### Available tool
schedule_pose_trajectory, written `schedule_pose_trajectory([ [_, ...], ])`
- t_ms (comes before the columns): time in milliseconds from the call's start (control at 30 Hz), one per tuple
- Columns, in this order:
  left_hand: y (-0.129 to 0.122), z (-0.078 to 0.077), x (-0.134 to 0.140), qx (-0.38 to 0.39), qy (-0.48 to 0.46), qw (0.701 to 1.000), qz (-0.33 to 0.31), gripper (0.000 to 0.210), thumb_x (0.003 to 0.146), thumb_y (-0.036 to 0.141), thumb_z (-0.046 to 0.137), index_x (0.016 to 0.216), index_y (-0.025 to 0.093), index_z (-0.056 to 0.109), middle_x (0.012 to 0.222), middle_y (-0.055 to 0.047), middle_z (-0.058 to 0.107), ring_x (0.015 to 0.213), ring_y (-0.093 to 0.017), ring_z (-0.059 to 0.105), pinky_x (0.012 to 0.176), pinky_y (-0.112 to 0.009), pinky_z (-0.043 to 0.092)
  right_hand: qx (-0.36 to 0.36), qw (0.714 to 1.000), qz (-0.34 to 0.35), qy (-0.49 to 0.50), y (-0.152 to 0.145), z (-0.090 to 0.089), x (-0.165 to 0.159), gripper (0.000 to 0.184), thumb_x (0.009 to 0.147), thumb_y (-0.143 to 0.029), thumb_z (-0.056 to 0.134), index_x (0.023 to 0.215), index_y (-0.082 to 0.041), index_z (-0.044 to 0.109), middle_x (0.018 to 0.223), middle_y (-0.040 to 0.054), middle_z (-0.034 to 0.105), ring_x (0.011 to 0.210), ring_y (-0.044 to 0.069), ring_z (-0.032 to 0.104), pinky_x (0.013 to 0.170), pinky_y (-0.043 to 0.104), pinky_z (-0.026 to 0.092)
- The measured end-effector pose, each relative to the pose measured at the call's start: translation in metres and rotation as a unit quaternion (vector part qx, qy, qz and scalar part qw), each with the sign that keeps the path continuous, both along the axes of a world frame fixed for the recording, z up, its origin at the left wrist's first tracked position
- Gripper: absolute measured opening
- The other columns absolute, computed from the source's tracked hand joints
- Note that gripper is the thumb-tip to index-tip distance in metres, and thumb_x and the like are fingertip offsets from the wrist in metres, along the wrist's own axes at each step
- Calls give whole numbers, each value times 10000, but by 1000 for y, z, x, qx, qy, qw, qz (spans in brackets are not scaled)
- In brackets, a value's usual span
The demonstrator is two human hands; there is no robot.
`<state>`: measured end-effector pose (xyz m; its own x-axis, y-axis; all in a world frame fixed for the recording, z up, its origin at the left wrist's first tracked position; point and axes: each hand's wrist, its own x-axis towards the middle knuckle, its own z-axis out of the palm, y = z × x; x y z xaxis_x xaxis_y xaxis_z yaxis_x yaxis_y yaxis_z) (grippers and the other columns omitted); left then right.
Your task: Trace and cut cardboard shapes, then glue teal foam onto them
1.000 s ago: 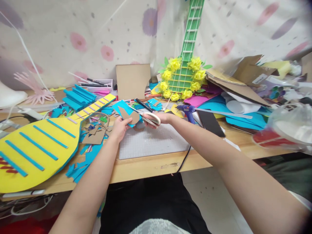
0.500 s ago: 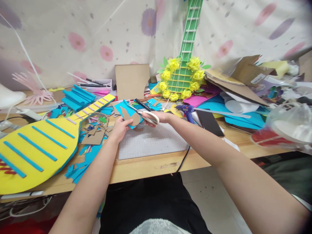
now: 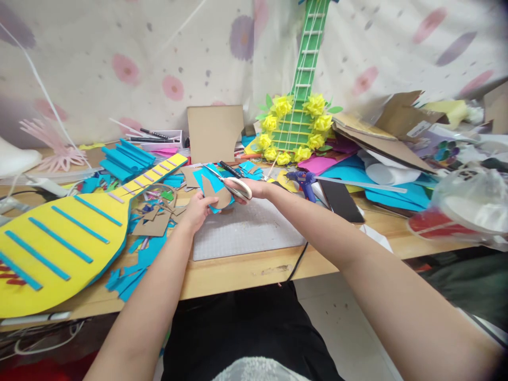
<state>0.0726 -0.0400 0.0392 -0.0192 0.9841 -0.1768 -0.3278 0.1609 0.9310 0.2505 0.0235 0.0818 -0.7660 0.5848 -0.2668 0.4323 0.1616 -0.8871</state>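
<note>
My left hand (image 3: 198,209) is closed on a brown cardboard cutout (image 3: 216,194) with blue paper (image 3: 203,175) against it, the thumb lying on the cardboard. In my right hand (image 3: 252,189) is a pair of scissors (image 3: 241,189) with white handles; the fingers are partly hidden behind them. The blades point to the upper left, along the blue paper's edge beside the cutout. Both hands are above the far left part of a grey cutting mat (image 3: 246,235).
A yellow guitar-shaped piece (image 3: 59,233) with blue strips lies left. Blue and cardboard scraps (image 3: 153,225) are beside the mat. Behind stand a cardboard sheet (image 3: 215,133) and a green paper guitar (image 3: 297,124). A blue glue gun (image 3: 305,184) and a plastic-covered bucket (image 3: 460,211) are right.
The scissors in my right hand have shifted slightly left, and their handles have turned. The cutout and blue paper in my left hand have tilted a little.
</note>
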Motion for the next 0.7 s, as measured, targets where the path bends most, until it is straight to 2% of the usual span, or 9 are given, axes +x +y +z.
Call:
schedule_pose_trajectory([
  [200,-1,4,-2,1,5,1000,-2,359,486,173,714,831,129,625,746,-43,679,572,-148,601,445,-220,436,13,998,-55,13,0,4,-6,506,889,-559,392,642,-133,507,421,-13,459,402,72,411,431,205,333],
  [333,0,1,-1,3,6,1000,-5,372,480,186,730,837,129,639,771,-54,689,626,-169,622,487,-237,457,-4,996,-76,36,2,2,-3,540,862,-613,390,649,-132,510,423,-12,460,403,70,426,432,200,338],
  [400,2,-3,-2,15,11,1000,19,389,480,200,753,847,134,639,802,-57,694,665,-176,633,529,-253,484,-4,993,-105,55,3,2,-2,545,856,-631,379,676,-133,509,433,-14,466,408,69,436,432,194,336],
  [500,7,-10,-4,44,14,995,89,408,479,228,782,850,150,631,842,-51,696,719,-174,638,566,-249,498,9,982,-174,68,3,0,0,509,849,-629,397,720,-145,488,469,-14,481,426,73,449,440,196,336],
  [600,10,-12,-5,55,10,986,154,399,475,231,789,826,159,614,837,-42,690,727,-166,634,546,-224,472,57,976,-205,39,-1,-6,8,476,827,-627,441,765,-158,487,556,-5,511,494,89,478,495,216,368],
  [700,11,-11,-4,60,-4,982,179,382,476,231,784,806,153,609,840,-43,684,741,-165,632,560,-226,468,167,966,-194,-38,-11,-14,22,469,763,-637,524,815,-171,534,734,24,579,657,125,530,594,236,389],
])
